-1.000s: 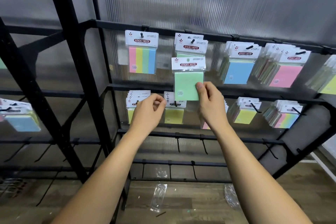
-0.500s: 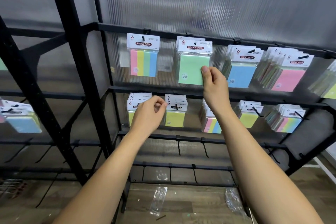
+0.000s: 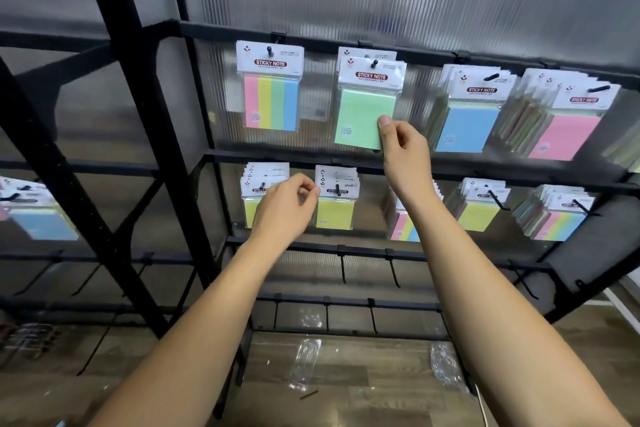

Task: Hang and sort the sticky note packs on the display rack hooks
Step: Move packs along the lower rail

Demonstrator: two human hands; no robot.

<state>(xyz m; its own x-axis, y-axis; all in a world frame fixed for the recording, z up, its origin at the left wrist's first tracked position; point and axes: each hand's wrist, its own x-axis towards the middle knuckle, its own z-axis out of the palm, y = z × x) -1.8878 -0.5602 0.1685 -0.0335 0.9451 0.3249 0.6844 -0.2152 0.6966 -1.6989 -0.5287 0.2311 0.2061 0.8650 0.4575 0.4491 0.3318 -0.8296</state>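
Observation:
A green sticky note pack [image 3: 363, 114] hangs on the second hook [image 3: 374, 63] of the top rail, in front of another pack. My right hand [image 3: 401, 146] pinches its lower right corner between thumb and fingers. My left hand [image 3: 287, 208] hovers lower, in front of the yellow packs [image 3: 334, 213] on the second rail, fingers loosely curled and holding nothing. A striped pack [image 3: 271, 102] hangs on the hook to the left. Blue packs [image 3: 467, 125] and pink packs [image 3: 564, 135] hang to the right.
The black display rack [image 3: 138, 135] has more yellow and striped packs on its second rail and bare hooks [image 3: 343, 267] on the lower rails. Blue packs [image 3: 38, 218] hang on a rack at the far left. Clear plastic wrappers [image 3: 304, 364] lie on the wooden floor.
My right hand lifted the green pack from in front of the second rail up onto the top rail's second hook, where it now hangs. The left hand stayed nearly still.

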